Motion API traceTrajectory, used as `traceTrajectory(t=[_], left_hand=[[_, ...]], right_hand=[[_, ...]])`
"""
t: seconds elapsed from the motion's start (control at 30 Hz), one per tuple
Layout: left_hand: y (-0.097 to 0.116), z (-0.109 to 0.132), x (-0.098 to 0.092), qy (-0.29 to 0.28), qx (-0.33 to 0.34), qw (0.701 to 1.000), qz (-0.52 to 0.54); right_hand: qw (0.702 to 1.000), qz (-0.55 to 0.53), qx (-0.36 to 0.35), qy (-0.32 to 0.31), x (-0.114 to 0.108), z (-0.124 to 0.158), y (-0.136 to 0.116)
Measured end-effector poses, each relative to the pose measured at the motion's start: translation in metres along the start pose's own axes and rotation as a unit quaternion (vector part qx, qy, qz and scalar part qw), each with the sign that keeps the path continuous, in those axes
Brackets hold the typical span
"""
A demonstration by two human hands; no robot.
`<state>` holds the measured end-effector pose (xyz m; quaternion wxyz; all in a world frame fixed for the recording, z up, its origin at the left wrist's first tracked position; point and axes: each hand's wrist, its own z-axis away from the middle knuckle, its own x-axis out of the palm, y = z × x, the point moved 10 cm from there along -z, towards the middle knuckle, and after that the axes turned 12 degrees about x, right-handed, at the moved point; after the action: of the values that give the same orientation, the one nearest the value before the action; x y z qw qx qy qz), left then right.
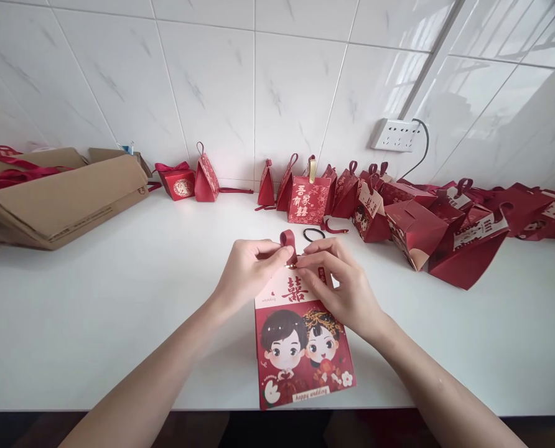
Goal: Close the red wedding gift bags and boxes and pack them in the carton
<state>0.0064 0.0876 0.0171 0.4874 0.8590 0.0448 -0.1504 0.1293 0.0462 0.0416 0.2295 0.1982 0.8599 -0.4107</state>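
Observation:
A red and cream wedding favor box (300, 348) stands before me near the table's front edge, printed with two cartoon figures and red characters. A dark red strap (287, 238) loops up from its top. My left hand (254, 267) is closed, pinching the strap between thumb and fingers. On the other side, my right hand (340, 283) has its fingertips closed at the box's top edge, beside a small gold fastener (292, 266). Its thumb lies along the box front. Exactly what the right fingertips grip is partly hidden.
A cardboard carton (72, 202) with red ribbons stands at the left. Finished-looking red boxes (309, 202) line the tiled wall, crowding toward the right. A black ring band (313, 234) and a loose red strap (337, 229) lie behind my hands. A power strip (397, 135) hangs on the wall.

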Motion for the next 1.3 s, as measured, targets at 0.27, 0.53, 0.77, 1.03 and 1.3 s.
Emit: traceTrajectory(t=[0.27, 0.53, 0.77, 1.03, 1.3], left_hand=[[0.001, -0.001, 0.0, 0.001, 0.002, 1.0, -0.002], [0.012, 0.001, 0.003, -0.003, 0.034, 0.999, 0.021], [0.008, 0.004, 0.017, -0.079, -0.01, 0.991, 0.109], [0.008, 0.007, 0.027, -0.192, -0.023, 0.977, 0.086], [0.002, 0.006, 0.027, -0.182, -0.015, 0.977, 0.112]], right_hand=[[0.987, -0.088, 0.131, -0.013, 0.0, -0.004, 0.022], [0.885, -0.278, 0.344, -0.142, 0.03, 0.007, 0.047], [0.889, -0.276, 0.341, -0.132, 0.027, 0.01, 0.044], [0.902, -0.242, 0.338, -0.12, 0.022, 0.008, 0.047], [0.886, -0.286, 0.334, -0.149, 0.028, 0.009, 0.044]])
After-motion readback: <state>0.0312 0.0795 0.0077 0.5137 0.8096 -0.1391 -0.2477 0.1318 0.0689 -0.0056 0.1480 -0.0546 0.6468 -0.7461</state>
